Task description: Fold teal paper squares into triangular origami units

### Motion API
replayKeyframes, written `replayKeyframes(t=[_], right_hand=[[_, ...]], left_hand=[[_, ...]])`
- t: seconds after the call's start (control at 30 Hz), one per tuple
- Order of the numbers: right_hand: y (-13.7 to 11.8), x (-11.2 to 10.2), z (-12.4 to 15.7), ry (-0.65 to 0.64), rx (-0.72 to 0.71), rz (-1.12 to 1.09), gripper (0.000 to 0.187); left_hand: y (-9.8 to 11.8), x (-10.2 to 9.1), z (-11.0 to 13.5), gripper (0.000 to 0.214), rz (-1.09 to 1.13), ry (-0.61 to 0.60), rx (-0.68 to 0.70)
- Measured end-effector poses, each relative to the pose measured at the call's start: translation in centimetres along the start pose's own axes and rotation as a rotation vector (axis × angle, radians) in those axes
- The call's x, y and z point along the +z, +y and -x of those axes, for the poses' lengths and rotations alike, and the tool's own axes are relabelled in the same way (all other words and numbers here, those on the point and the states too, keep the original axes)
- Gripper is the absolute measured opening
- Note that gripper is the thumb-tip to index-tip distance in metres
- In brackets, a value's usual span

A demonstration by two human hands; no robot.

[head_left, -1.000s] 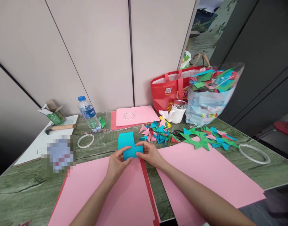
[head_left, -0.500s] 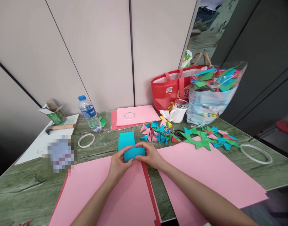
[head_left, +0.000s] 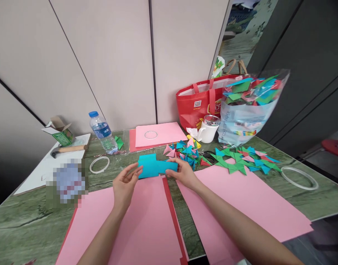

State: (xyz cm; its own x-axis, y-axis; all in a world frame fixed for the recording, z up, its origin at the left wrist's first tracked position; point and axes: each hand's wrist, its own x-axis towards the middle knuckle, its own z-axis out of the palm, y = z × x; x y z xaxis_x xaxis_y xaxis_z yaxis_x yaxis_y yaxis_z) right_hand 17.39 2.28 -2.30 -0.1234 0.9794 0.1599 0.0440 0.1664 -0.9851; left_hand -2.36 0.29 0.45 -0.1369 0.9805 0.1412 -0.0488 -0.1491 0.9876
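Note:
My right hand (head_left: pixel 183 172) pinches the right end of a folded blue paper strip (head_left: pixel 158 168), holding it just above the table. My left hand (head_left: pixel 125 183) is open beside the strip's left end, with its fingertips at the paper's edge and its fingers spread. Behind the strip lies a small stack of blue paper squares (head_left: pixel 147 159). Below my hands lies a large pink sheet (head_left: pixel 136 228) on a red sheet.
Folded paper triangles (head_left: pixel 185 152) and green pieces (head_left: pixel 235 162) lie behind the hands. A second pink sheet (head_left: pixel 249 206) is at right. A water bottle (head_left: pixel 100 132), tape rings (head_left: pixel 99 164), a white mug (head_left: pixel 207 130), a red bag (head_left: pixel 202 103) and a clear bag of folded pieces (head_left: pixel 247 106) stand further back.
The blue paper has been pulled out into a longer strip. My left hand let go and opened, shifting left; my right hand moved slightly up and right with the paper.

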Motion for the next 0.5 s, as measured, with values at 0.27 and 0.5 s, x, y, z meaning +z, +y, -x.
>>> replayKeyframes(t=[0.27, 0.5], right_hand=[[-0.5, 1.7, 1.1, -0.033, -0.191, 0.154, 0.013], [-1.0, 1.9, 1.9, -0.212, -0.290, 0.230, 0.041]], left_hand=[[-0.5, 1.6, 1.3, 0.040, 0.015, -0.197, -0.156], [-0.8, 1.4, 1.1, 0.039, -0.003, -0.191, -0.121]])
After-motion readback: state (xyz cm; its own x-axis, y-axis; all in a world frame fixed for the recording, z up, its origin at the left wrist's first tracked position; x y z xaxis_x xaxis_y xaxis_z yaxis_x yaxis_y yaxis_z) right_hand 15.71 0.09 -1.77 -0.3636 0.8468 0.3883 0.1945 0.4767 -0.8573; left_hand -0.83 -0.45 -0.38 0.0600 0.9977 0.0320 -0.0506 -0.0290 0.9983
